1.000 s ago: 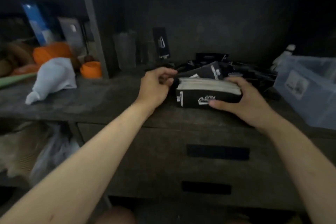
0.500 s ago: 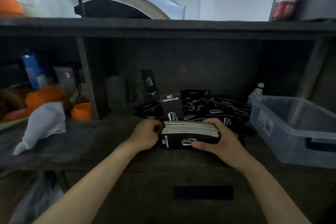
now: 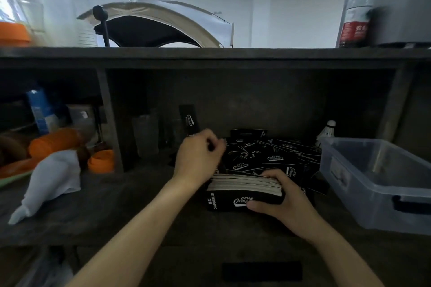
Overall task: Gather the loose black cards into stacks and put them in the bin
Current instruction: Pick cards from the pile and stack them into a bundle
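Observation:
A thick stack of black cards (image 3: 242,194) with white edges stands on its long side on the dark counter. My right hand (image 3: 283,200) grips it from the right and front. Behind it lies a loose heap of black cards (image 3: 270,157) with white logos. My left hand (image 3: 198,158) hovers over the heap's left edge, fingers curled; whether it holds a card is hidden. A single black card (image 3: 190,121) leans upright against the back wall. The clear plastic bin (image 3: 382,184) sits to the right, and I see nothing in it.
A white cloth bundle (image 3: 50,179) and orange cups (image 3: 101,161) lie at the left, past a vertical divider (image 3: 109,121). A shuttlecock (image 3: 327,130) stands behind the bin. A shelf board (image 3: 210,55) runs overhead with a bottle (image 3: 356,7) on it.
My head has tilted up, so the upper shelf and room came into view. My left hand left the stack's left end and rose to the loose heap. My right hand kept hold of the stack.

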### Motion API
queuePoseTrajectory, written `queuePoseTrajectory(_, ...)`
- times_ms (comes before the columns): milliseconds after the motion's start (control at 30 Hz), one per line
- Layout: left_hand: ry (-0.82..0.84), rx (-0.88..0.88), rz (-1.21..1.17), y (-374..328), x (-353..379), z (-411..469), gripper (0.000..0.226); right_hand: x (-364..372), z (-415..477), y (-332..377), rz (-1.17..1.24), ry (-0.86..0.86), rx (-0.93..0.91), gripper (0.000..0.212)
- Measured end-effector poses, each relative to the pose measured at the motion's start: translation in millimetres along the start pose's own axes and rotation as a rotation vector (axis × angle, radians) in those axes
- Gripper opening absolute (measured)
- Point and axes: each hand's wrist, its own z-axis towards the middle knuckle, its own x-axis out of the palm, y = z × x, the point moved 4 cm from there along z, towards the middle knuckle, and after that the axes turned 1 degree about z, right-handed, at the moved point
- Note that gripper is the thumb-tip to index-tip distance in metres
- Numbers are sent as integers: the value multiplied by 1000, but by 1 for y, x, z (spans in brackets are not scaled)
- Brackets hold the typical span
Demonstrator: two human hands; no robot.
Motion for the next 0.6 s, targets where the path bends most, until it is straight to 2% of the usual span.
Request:
queuePoseTrajectory(67,-110,-256,-273,37,3,2,14,-2,0,0,29,-4,18,56)
queuePoseTrajectory(100,-96,-401,-381,55,8,-3,13,-2,1,0,32,-1,24,57)
queuePoseTrajectory(167,44,-618,-518,72,27,-21,20,1,2,1,20,26,33,59)
queuePoseTrajectory(200,119,-658,-579,72,37,-29,26,3,2,2,-1,42,33,61)
queuePoseTrajectory(300,210,-701,-761,44,48,-43,45,5,2,2,-59,62,32,69)
queuePoseTrajectory(333,214,-682,-774,39,49,-42,43,4,2,2,-70,60,34,69)
queuePoseTrajectory(433,229,-632,-721,35,47,-40,16,3,3,1,-83,51,38,75)
queuePoseTrajectory(533,283,-676,-837,35,49,-40,21,4,2,1,-79,55,48,89)
queuePoseTrajectory(600,398,-623,-808,29,51,-44,25,4,2,2,-82,55,41,86)
